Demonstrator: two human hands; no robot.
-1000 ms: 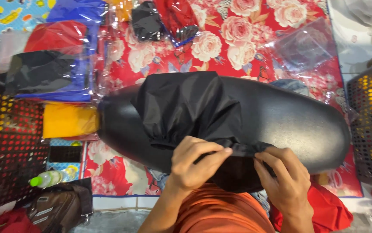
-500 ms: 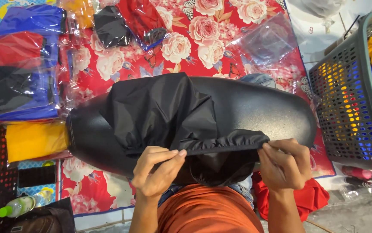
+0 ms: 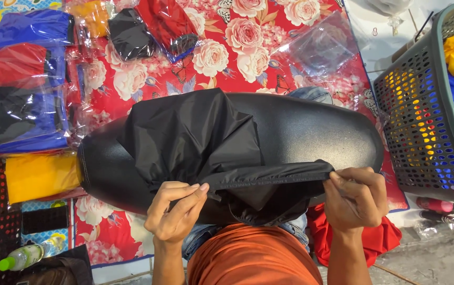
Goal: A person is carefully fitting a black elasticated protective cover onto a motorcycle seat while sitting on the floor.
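Observation:
A long black motorbike seat (image 3: 311, 129) lies across my lap. A black fabric cover (image 3: 195, 137) is draped over its middle and left part. My left hand (image 3: 176, 211) pinches the cover's hem at the near edge. My right hand (image 3: 356, 198) grips the same hem further right, and the elastic edge (image 3: 269, 177) is stretched taut between them. Both hands are shut on the fabric.
A red floral mat (image 3: 237, 47) lies under the seat. Bagged covers in blue (image 3: 32, 26), red (image 3: 5, 66), black (image 3: 129, 34) and yellow (image 3: 40, 177) are piled at left. A grey mesh basket (image 3: 422, 105) with coloured fabric stands at right. A green-capped bottle (image 3: 24, 257) lies at lower left.
My hands have moved apart along the hem, stretching it into a taut band. My view has shifted, and the basket at right shows more.

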